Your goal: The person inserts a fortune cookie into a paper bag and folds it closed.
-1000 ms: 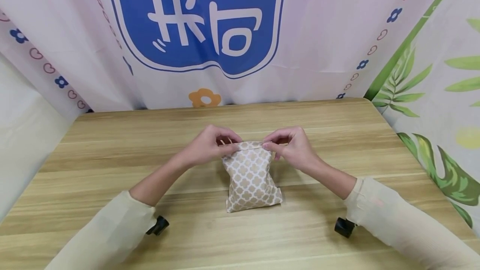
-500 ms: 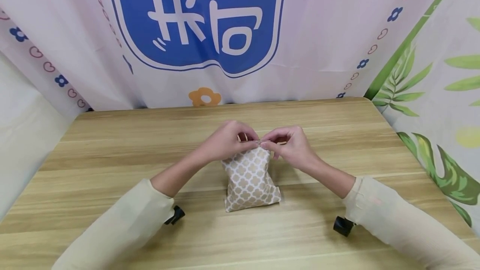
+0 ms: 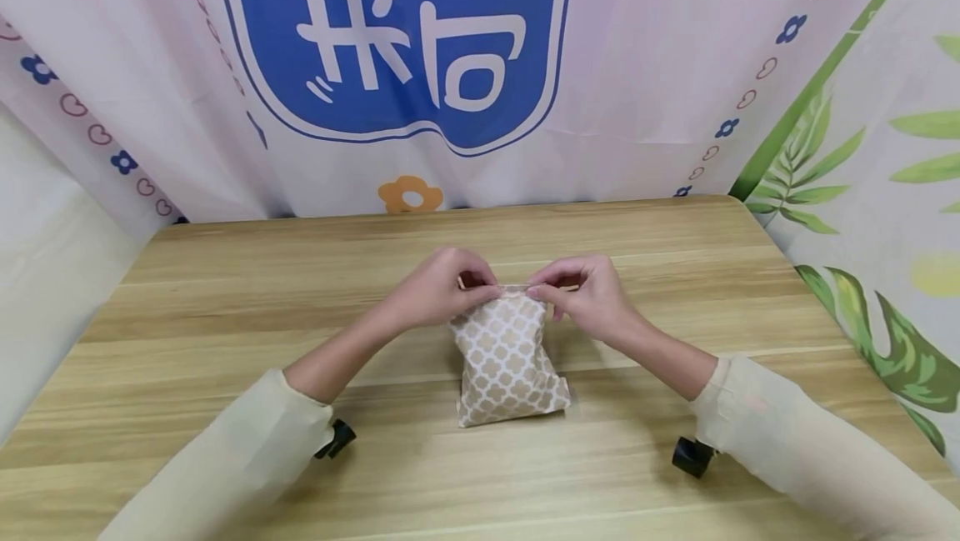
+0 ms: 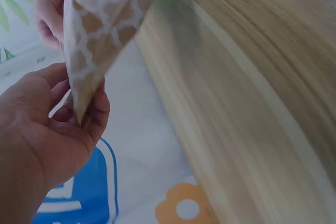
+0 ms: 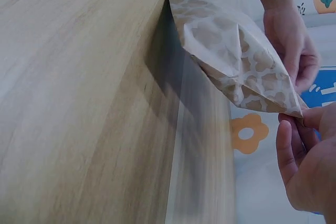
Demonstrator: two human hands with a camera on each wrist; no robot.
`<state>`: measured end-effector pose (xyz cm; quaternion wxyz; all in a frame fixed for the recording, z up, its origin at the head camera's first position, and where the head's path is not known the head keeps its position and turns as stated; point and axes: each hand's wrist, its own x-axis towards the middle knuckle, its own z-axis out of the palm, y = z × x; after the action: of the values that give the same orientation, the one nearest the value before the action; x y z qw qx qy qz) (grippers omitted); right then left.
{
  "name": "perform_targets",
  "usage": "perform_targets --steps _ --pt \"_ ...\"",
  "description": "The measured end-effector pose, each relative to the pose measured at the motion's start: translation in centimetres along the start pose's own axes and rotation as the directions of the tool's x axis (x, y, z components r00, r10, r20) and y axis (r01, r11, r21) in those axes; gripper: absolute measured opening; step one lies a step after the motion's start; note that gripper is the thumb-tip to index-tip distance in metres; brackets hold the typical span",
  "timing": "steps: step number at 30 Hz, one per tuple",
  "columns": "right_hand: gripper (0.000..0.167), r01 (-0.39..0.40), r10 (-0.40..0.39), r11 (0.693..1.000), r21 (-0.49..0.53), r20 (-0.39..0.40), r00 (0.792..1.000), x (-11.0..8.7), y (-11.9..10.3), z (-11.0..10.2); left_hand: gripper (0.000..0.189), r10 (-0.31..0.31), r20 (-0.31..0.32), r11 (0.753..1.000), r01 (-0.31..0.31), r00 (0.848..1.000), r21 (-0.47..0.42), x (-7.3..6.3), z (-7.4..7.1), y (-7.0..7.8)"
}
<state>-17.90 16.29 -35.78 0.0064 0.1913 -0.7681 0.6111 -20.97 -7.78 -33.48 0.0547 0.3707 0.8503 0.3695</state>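
A small beige drawstring-size pouch or bag [image 3: 510, 358] with a white lattice pattern stands on the wooden table, its bottom edge toward me. My left hand [image 3: 442, 289] pinches its top edge left of the middle, thumb in front. At the top right corner my right hand [image 3: 588, 295] pinches the same edge between thumb and fingers. A short stretch of folded top edge shows between the hands. In the left wrist view the bag [image 4: 105, 30] narrows toward the left fingers; in the right wrist view its bulging side [image 5: 231, 56] shows. What is inside stays hidden.
The wooden table [image 3: 225, 291] reaches back to a printed curtain [image 3: 637, 66] with a blue emblem. A leaf-patterned cloth [image 3: 862, 216] hangs at the right. Black wrist-mounted devices, such as the right one [image 3: 692, 458], sit under the sleeves.
My left hand slid right along the top edge until it met the right hand, then moved back left a little. The right hand kept its pinch, and the bag shifted only slightly.
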Motion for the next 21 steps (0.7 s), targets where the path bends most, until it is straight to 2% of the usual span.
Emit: perform_targets --steps 7,16,21 --pt "0.004 -0.014 0.014 1.0 -0.002 -0.015 1.0 0.1 -0.1 -0.2 0.009 -0.015 -0.002 0.999 0.015 1.0 -0.036 -1.3 -0.7 -1.4" --pt "0.005 -0.015 0.015 1.0 0.005 -0.048 0.999 0.1 -0.2 -0.5 0.009 -0.111 -0.023 0.984 0.106 0.994 -0.14 -2.4 -1.2 -1.6" --pt "0.003 -0.018 0.018 1.0 -0.003 -0.045 0.999 0.2 -0.2 -0.6 0.008 -0.152 -0.07 0.966 0.134 0.986 -0.222 -2.7 -1.0 -1.4"
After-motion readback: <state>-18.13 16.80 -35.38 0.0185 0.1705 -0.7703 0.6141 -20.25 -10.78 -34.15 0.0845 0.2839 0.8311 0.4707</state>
